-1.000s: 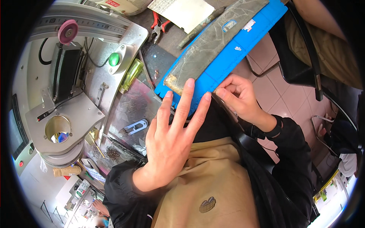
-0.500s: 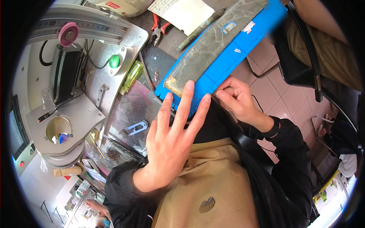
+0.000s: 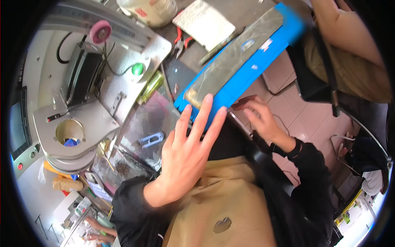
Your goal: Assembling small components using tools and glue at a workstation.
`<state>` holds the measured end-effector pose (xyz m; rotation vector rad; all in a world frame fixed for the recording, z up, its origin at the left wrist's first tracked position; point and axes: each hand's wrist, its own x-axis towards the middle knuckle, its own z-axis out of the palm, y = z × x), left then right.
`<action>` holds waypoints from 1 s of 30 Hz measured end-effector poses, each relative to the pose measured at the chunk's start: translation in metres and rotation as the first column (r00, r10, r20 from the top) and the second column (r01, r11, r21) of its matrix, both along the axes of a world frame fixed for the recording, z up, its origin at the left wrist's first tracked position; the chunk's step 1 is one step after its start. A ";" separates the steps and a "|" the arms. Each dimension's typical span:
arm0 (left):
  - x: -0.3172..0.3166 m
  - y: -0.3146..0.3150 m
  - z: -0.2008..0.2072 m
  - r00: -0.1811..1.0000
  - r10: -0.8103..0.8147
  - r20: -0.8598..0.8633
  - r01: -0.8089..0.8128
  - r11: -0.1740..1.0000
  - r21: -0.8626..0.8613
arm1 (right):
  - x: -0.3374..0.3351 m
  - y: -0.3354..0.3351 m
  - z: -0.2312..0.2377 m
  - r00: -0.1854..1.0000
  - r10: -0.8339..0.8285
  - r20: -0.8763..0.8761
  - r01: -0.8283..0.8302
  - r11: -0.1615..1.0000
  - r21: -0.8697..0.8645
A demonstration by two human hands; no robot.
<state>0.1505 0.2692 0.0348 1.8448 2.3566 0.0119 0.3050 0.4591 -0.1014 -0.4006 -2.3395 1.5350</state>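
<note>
A long blue plastic piece [image 3: 236, 90], box-like, slants from the middle toward the upper right. A worn grey strip [image 3: 236, 61] with creased clear film runs along its top. My left hand [image 3: 183, 154] is open, fingers spread, its fingertips at the near end of the blue piece; whether they press on it is hard to tell. By the right side of that piece my right hand [image 3: 263, 119] is curled and slightly blurred. A dark brownish edge shows at its fingers, too unclear to name.
To the left stands a metal machine with a round-holed plate [image 3: 70, 131] and a green button [image 3: 137, 69]. Blue thread snips [image 3: 151, 140], red-handled pliers [image 3: 179, 43], a paper sheet [image 3: 203, 24] and a white tub [image 3: 150, 10] lie about. A person sits on a black chair [image 3: 317, 78] at right.
The view has shifted, so the bench things sit further right and lower. My right hand has drawn slightly away from the blue piece, and a dark brownish edge now shows at its fingers.
</note>
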 end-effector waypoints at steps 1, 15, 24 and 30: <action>0.001 0.001 0.005 0.996 0.031 0.089 -0.026 0.998 -0.052 | 0.008 -0.005 -0.011 0.992 -0.091 0.084 0.076 0.982 0.174; -0.002 -0.027 0.019 0.983 -0.085 0.161 0.068 0.992 0.109 | 0.020 0.007 0.091 0.899 -0.371 0.231 0.123 0.722 0.681; -0.010 -0.071 0.052 0.949 -0.162 0.269 0.098 0.967 0.235 | 0.001 -0.024 0.140 0.977 -0.134 0.167 -0.011 0.745 0.666; -0.017 -0.125 0.063 0.933 -0.078 0.352 -0.017 0.966 0.258 | -0.024 -0.065 0.158 0.988 0.114 0.107 -0.156 0.758 0.633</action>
